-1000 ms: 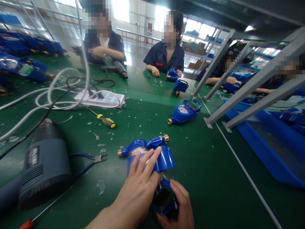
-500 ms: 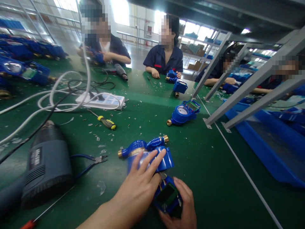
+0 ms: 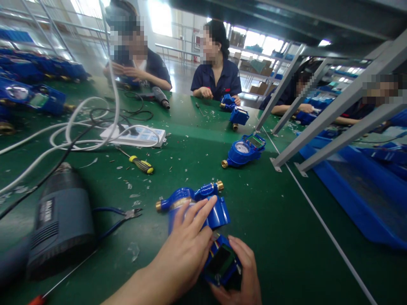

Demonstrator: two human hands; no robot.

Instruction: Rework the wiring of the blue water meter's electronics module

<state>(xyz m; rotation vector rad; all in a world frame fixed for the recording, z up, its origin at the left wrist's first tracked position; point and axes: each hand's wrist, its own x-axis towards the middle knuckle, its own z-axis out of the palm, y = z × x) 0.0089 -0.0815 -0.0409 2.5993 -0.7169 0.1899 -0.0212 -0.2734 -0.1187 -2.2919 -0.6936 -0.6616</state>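
A blue water meter (image 3: 183, 194) with brass ends lies on the green table in front of me. My left hand (image 3: 187, 241) rests across it, fingers stretched over its body and raised blue cover (image 3: 220, 212); the thumb side is close to an opened blue housing (image 3: 219, 264). That housing has a dark panel, a green circuit board edge and thin coloured wires. My right hand (image 3: 246, 269) is curled round its right and lower side, gripping it. Beneath my left palm, part of the meter is hidden.
At left are a heat gun (image 3: 60, 224), cutting pliers (image 3: 127, 214), a yellow-black screwdriver (image 3: 141, 164) and a power strip (image 3: 136, 134) with cables. Another meter (image 3: 243, 150) lies farther off. Grey metal legs (image 3: 318, 123) and a blue bin (image 3: 349, 190) stand right. Co-workers sit opposite.
My hands and the housing have barely shifted; the left fingers are drawn slightly closer together. Across the table, a co-worker's hand has lifted a little from the tabletop.
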